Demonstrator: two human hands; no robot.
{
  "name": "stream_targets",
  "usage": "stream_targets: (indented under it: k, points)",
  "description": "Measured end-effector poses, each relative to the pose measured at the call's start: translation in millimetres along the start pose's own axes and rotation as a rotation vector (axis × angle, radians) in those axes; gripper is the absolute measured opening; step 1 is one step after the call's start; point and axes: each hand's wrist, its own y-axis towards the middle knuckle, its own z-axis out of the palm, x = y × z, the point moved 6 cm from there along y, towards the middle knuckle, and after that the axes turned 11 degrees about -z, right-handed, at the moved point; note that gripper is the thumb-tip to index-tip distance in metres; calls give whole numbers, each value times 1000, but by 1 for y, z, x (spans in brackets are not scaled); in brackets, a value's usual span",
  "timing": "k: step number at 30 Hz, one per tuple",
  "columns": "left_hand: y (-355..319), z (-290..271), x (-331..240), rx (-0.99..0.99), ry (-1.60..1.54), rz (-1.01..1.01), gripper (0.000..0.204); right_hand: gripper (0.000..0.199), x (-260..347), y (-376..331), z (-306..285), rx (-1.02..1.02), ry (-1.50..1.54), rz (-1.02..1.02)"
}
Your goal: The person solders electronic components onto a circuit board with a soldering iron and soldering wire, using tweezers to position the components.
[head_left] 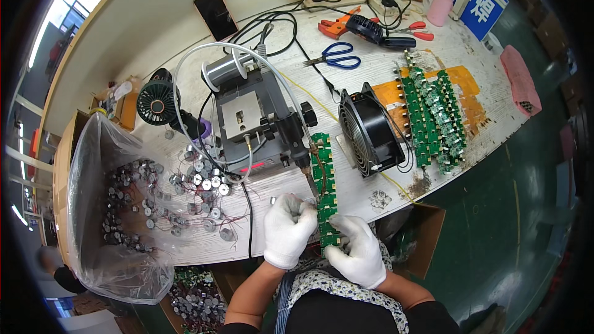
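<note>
A long strip of green circuit boards [327,188] lies upright in the picture under the tip of a soldering iron [304,164] held in a stand. White-gloved, my right hand [356,252] grips the strip's near end between thumb and fingers. My left hand [289,229], also in a white glove, is closed in a pinch just left of the strip, close below the iron's tip. What its fingertips hold is hidden. A small silver piece shows at its upper left edge. Behind my left hand stands the soldering machine [247,124] with a solder wire spool [226,71].
Several small motors [213,185] with thin wires lie on the left, beside a plastic-lined box [117,210]. A black fan [371,130] stands right of the strip, then stacked circuit boards [433,117]. Blue scissors [337,55], pliers [340,23] and a phone [215,15] lie farther back.
</note>
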Motion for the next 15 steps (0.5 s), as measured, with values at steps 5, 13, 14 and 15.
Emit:
stream_targets:
  k: [5, 13, 14, 15]
  points:
    - [0, -1, 2, 1, -1, -10, 13, 54, -2, -2, 0, 5, 10, 15]
    - [4, -2, 0, 63, 38, -6, 12, 56, -3, -5, 1, 10, 7, -6]
    - [3, -2, -6, 49, 77, 14, 12, 56, -2, -6, 1, 11, 1, -19]
    - [2, -2, -11, 36, 116, 33, 12, 56, -2, -6, 1, 11, 0, -19]
